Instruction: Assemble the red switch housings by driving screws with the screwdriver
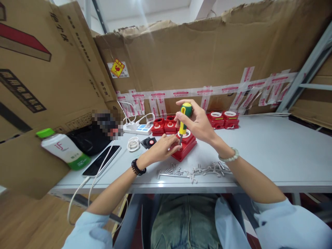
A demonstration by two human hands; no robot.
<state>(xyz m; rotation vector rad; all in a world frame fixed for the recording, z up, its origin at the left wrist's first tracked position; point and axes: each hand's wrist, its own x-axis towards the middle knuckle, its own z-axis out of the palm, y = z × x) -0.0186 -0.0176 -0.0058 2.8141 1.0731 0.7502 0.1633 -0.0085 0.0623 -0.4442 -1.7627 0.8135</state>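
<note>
A screwdriver with a yellow and green handle is gripped in my right hand, its shaft pointing down. Under it, a red box-shaped housing with a white ring on top rests on the table. My left hand lies against the left side of this housing, thumb and fingers drawn in around the screwdriver's tip. Whatever sits between those fingers is hidden. Loose silver screws are scattered just in front of the housing, beside metal rods and small whitish parts.
More red housings stand behind my hands, and others at right. A power strip, coiled white cable, black part, phone and bottle occupy the left. Cardboard walls the table's back.
</note>
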